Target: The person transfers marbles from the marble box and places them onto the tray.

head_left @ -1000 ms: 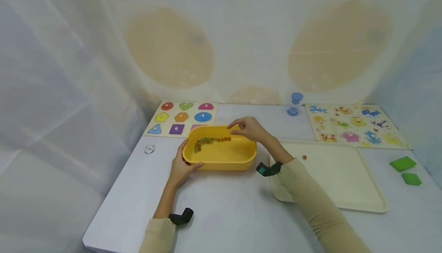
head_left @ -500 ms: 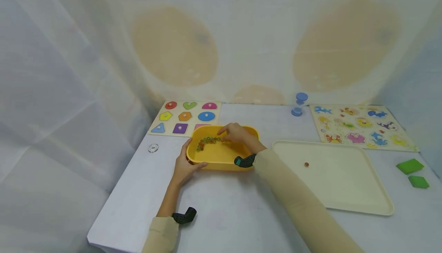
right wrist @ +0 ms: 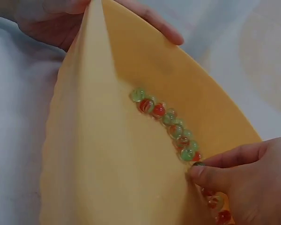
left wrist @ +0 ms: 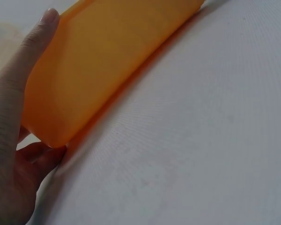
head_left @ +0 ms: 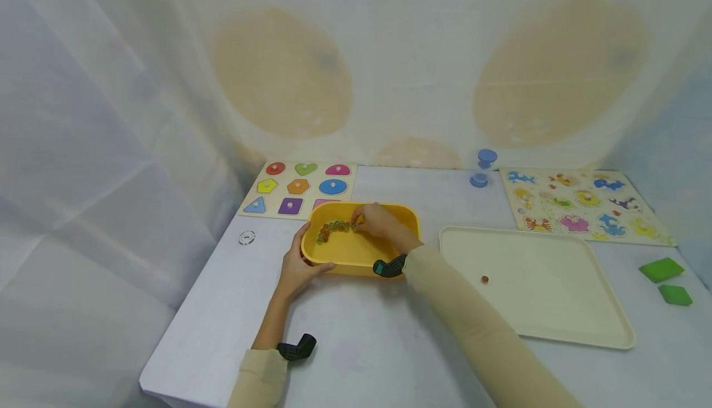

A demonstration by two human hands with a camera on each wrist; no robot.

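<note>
A yellow plastic basin [head_left: 347, 253] stands on the table, tilted up at its left end in the left wrist view. My left hand [head_left: 295, 272] grips that end, the thumb along its outer side and fingertips under its lower edge. Inside, green and red glass marbles [right wrist: 176, 131] lie in a curved row along the far wall. My right hand [head_left: 378, 221] reaches into the basin. Between thumb and forefinger it pinches a dark green marble [right wrist: 198, 164], partly hidden by the fingertips. A lone reddish-brown marble [head_left: 484, 279] is on the cream tray [head_left: 545, 284] to the right.
Behind the basin lies a shape puzzle board [head_left: 283, 191]; a sea-animal puzzle board [head_left: 589, 210] is at the back right. A blue hourglass-like object [head_left: 483, 167] stands near the wall. Green blocks [head_left: 662, 269] lie far right, and a round white disc [head_left: 247, 237] left.
My right hand has moved from above the basin's far rim down to the marbles and pinches one. The lone marble on the tray has rolled nearer the front. My left hand keeps its grip.
</note>
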